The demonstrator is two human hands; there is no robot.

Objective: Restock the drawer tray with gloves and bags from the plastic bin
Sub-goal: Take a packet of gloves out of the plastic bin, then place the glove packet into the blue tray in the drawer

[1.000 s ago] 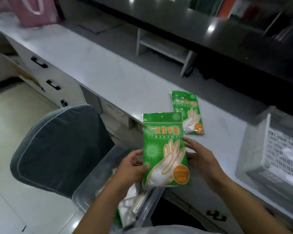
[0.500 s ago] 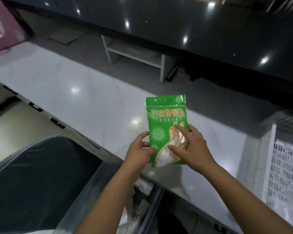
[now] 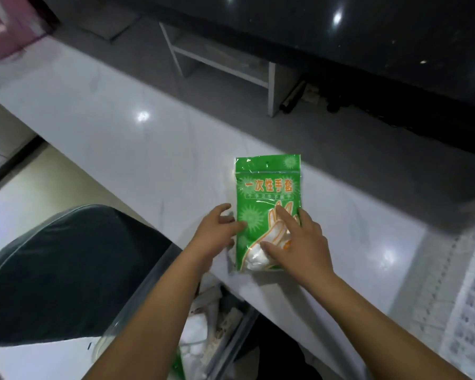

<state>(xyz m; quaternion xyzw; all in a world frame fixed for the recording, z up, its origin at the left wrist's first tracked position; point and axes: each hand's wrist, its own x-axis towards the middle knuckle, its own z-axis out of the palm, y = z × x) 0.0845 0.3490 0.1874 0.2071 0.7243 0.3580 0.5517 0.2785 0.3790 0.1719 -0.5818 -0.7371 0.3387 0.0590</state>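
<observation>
The green pack of disposable gloves (image 3: 268, 204) lies flat on the white countertop (image 3: 121, 119), its long axis running away from the person. Both hands meet at its near end: the right hand (image 3: 294, 242) is spread open, pressing on the face; the left hand (image 3: 217, 234) touches the left edge, fingers loose, not clamped. The clear plastic bin (image 3: 148, 305) sits below the countertop's near edge, and the white drawer tray (image 3: 466, 311) lies to the pack's right, nearer the right hand.
</observation>
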